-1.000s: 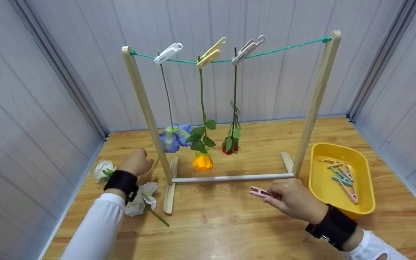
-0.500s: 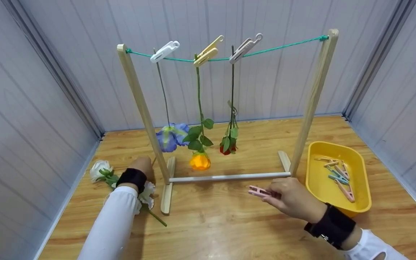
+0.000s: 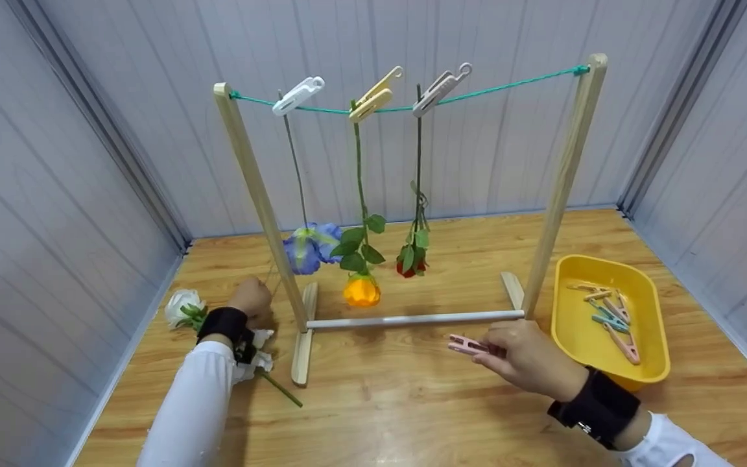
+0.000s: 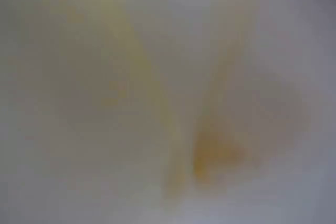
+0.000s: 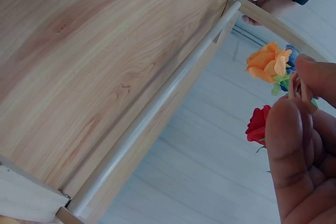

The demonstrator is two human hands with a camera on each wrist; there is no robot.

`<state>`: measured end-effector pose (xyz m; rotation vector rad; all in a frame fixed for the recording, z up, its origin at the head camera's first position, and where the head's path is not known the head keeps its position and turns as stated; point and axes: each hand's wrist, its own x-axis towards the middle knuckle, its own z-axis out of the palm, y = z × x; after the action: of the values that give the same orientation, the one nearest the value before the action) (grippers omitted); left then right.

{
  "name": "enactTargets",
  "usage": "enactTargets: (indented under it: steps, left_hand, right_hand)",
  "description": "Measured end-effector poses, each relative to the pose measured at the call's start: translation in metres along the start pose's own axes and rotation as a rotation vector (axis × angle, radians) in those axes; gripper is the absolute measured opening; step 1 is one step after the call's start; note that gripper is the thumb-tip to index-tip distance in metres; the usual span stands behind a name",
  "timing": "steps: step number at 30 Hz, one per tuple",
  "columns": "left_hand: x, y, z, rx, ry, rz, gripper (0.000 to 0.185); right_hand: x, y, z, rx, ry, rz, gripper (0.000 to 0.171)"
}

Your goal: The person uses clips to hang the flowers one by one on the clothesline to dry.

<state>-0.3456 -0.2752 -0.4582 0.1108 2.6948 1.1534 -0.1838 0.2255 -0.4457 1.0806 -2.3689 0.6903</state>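
Observation:
My right hand [image 3: 529, 357] pinches a pink clothespin [image 3: 467, 345] between thumb and fingers, in front of the rack; the right wrist view shows the clothespin [image 5: 298, 88] close up. My left hand [image 3: 250, 297] is low beside the rack's left post, fingers hidden from above. A thin stem shows near its fingers; whether it is held, I cannot tell. Left of this hand lies a white rose [image 3: 184, 307] with green leaves. Beneath the wrist is a white-petalled flower [image 3: 244, 372], partly covered, its green stem [image 3: 281, 389] pointing right. Pale blurred petals [image 4: 105, 145] fill the left wrist view.
A wooden rack [image 3: 563, 188] carries a green cord [image 3: 509, 86]. White, yellow and grey clothespins hold a blue flower [image 3: 308, 250], an orange rose [image 3: 362, 290] and a red rose [image 3: 410, 262] upside down. A yellow tub [image 3: 561, 324] with several clothespins stands right.
My left hand has shifted slightly around its spot by the left post, and its wrist now covers more of the white-petalled flower. The right hand with the pink clothespin stays put.

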Motion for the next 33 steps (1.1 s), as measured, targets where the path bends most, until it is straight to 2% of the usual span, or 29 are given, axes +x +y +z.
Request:
enactTargets:
  steps: [2, 4, 7, 9, 15, 20, 23, 27, 33]
  left_hand:
    - [-0.003, 0.006, -0.005, -0.105, 0.034, -0.008, 0.037]
    - [-0.006, 0.015, -0.010, -0.180, 0.098, -0.015, 0.027]
    - [-0.014, 0.028, -0.019, -0.272, 0.189, -0.043, 0.045]
    - [-0.021, 0.037, -0.025, -0.282, 0.257, -0.039, 0.052]
    - [-0.043, 0.068, -0.039, -0.234, 0.481, 0.080, 0.049]
    - [-0.060, 0.095, -0.041, -0.248, 0.610, 0.197, 0.038]
    - [-0.070, 0.111, -0.037, -0.270, 0.678, 0.271, 0.034]
    - [-0.081, 0.131, -0.029, -0.346, 0.710, 0.373, 0.031]
    - [-0.096, 0.162, -0.005, -0.522, 0.687, 0.528, 0.029]
  right_hand:
    - [0.001, -0.001, -0.001, 0.006, -0.005, 0.008, 0.017]
    - [0.002, -0.001, -0.001, 0.014, -0.017, 0.023, 0.015]
    - [0.003, -0.002, -0.002, 0.010, -0.035, 0.045, 0.016]
    - [0.004, -0.002, -0.002, 0.010, -0.050, 0.060, 0.018]
    - [0.008, 0.000, -0.008, 0.038, -0.067, 0.101, 0.018]
    - [0.013, 0.002, -0.017, 0.029, -0.039, 0.073, 0.008]
    - [0.016, 0.003, -0.023, 0.008, -0.026, 0.057, 0.007]
    - [0.020, 0.005, -0.031, -0.042, 0.014, 0.007, 0.013]
    - [0.030, 0.011, -0.045, -0.104, 0.080, -0.053, 0.018]
